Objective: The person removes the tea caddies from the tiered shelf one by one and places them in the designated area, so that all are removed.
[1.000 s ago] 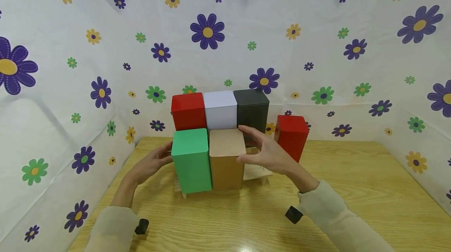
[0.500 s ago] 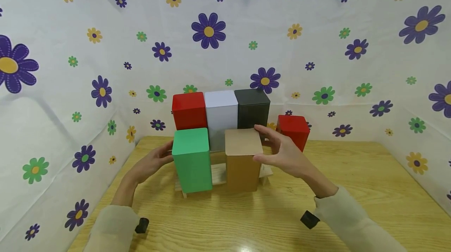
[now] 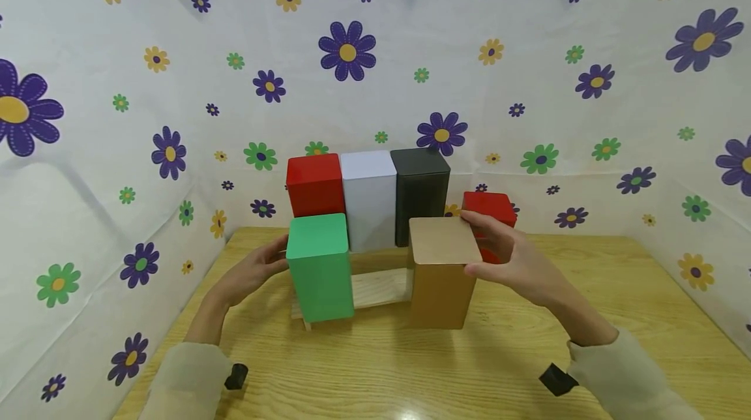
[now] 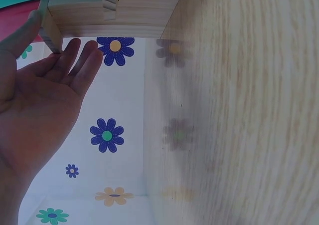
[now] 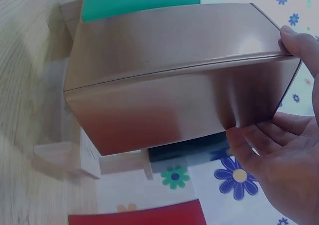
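In the head view, my right hand [image 3: 516, 260] grips the upper right side of a shiny gold-brown box [image 3: 441, 296], thumb in front and fingers behind. The right wrist view shows the thumb and fingertips on that same box [image 5: 169, 105], near one end. Upright at the front left of a low wooden rack [image 3: 381, 288] stands a green box [image 3: 321, 283]. My left hand [image 3: 255, 273] rests beside the green box's left side. In the left wrist view its thumb and relaxed fingers [image 4: 89, 60] lie at the end of the wooden rack [image 4: 84, 10].
Behind stand a red box [image 3: 315, 188], a white box [image 3: 369, 201] and a black box [image 3: 420, 195], side by side. Another red box [image 3: 489, 205] stands farther right, partly hidden by my right hand. Flower-printed white cloth [image 3: 528, 29] walls in the wooden table [image 3: 587, 302].
My right hand has moved the gold-brown box rightward from beside the green box, slightly toward me, baring the rack's middle. The left hand and green box have stayed put.
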The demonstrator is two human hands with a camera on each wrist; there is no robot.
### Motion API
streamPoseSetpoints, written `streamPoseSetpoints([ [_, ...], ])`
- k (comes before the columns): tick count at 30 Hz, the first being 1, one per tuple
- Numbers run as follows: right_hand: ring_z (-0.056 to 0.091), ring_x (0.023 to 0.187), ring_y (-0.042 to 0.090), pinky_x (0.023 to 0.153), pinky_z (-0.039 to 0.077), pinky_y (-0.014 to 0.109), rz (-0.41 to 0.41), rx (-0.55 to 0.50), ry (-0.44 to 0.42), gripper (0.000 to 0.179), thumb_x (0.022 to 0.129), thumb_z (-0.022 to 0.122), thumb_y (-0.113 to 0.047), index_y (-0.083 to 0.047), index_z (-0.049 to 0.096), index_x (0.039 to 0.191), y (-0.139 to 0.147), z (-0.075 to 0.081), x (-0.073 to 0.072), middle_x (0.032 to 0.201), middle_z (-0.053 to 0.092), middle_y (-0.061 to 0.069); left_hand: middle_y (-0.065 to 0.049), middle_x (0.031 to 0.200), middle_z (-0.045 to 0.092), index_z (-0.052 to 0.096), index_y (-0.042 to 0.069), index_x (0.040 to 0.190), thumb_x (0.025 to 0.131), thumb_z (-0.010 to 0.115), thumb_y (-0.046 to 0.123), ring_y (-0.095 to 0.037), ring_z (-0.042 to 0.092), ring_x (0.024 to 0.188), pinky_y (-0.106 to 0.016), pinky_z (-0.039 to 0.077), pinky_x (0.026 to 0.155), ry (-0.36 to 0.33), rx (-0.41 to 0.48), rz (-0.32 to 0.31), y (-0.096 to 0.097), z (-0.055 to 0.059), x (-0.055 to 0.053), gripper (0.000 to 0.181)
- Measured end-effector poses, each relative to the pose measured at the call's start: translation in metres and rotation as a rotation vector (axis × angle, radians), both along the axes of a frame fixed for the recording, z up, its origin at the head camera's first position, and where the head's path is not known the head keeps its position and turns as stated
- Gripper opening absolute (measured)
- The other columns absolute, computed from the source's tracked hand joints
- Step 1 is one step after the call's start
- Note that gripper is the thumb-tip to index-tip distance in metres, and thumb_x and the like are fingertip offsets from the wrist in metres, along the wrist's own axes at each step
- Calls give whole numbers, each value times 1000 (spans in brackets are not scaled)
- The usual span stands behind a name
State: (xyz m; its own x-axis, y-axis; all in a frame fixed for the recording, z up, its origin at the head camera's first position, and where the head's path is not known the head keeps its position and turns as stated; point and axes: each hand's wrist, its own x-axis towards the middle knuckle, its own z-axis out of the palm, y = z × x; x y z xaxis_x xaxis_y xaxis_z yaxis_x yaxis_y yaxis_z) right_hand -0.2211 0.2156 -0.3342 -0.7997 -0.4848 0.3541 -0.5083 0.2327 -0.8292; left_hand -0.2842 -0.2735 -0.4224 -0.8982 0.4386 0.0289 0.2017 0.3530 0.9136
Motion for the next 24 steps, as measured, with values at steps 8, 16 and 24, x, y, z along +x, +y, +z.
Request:
streamPoseSetpoints([
  [8, 54, 127, 9, 104, 45, 16, 25, -16, 41, 73, 94, 69, 5, 1, 35, 158, 24, 1, 10, 154, 42, 19, -13, 166, 31, 21, 13, 166, 107, 58, 33, -41, 37, 147, -62, 28, 119, -5, 8, 1, 0, 1, 1, 72],
  [16, 46, 135, -1, 106, 41, 12, -27, 14, 48, 73, 94, 66, 9, 3, 32, 159, 53, 1, 17, 161, 38, 12, -12, 166, 31, 21, 13, 166, 107, 58, 34, -40, 37, 147, -62, 28, 119, -7, 4, 1, -1, -1, -1, 72],
  [24, 46, 134, -2, 102, 43, 11, -49, 21, 40, 76, 95, 61, 14, -2, 29, 162, 88, -5, 22, 161, 38, -9, -13, 166, 32, 21, 13, 166, 107, 57, 34, -41, 37, 147, -62, 29, 119, -2, -4, -2, -1, -1, -2, 72],
])
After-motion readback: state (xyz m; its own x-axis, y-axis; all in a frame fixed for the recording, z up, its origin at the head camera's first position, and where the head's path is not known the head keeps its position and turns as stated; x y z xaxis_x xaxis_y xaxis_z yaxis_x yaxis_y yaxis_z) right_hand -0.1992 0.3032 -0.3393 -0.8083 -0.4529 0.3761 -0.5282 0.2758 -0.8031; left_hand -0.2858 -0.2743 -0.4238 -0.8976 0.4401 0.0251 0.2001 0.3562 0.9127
